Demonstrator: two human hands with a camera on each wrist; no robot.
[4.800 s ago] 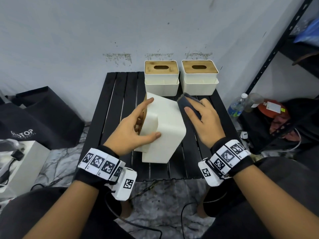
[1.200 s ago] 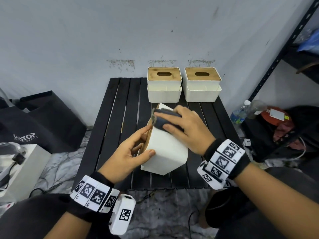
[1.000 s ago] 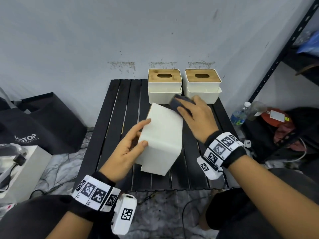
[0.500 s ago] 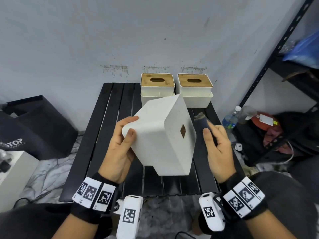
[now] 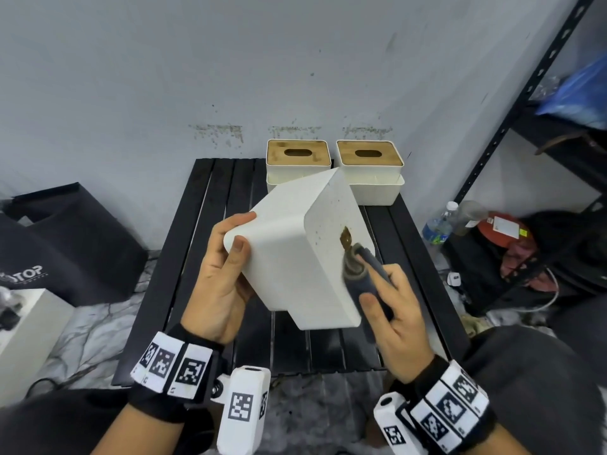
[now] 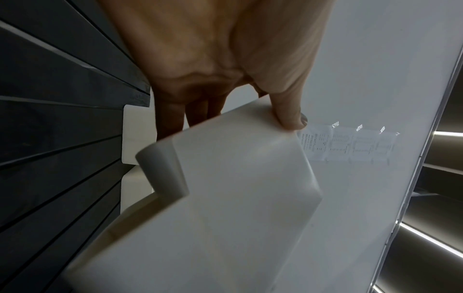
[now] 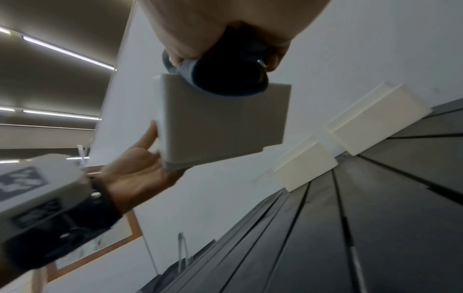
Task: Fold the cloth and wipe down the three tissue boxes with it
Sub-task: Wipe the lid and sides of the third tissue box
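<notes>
Here, in the head view, the left hand [image 5: 220, 281] grips a white tissue box [image 5: 297, 254] lifted clear of the black slatted table [image 5: 210, 224] and tilted, with its underside turned up toward the camera; the thumb lies over the near rounded corner and the fingers wrap the box's left end. The right hand [image 5: 392, 310] has its thumb and fingers curled round a folded dark grey cloth [image 5: 363, 274], whose rolled end touches the underside just below a small brown mark [image 5: 345, 238]. The other two tissue boxes, the left box [image 5: 297, 159] and the right box [image 5: 369, 165], stand upright side by side at the back of the table against the wall, each with a wooden slotted lid. A black bag [image 5: 65, 244] sits on the floor to the left, and a plastic bottle [image 5: 438, 224] stands by a black shelf rack [image 5: 512, 126] on the right. In the left wrist view, the left hand [image 6: 225, 59] clasps the held box [image 6: 225, 198], thumb on one face and fingers behind it. In the right wrist view, the right hand [image 7: 225, 25] is wrapped round the cloth [image 7: 225, 73], which touches the top edge of the box [image 7: 220, 126]; the left hand [image 7: 140, 170] cradles the box's far end, and the two standing boxes show beyond on the table [image 7: 375, 218].
</notes>
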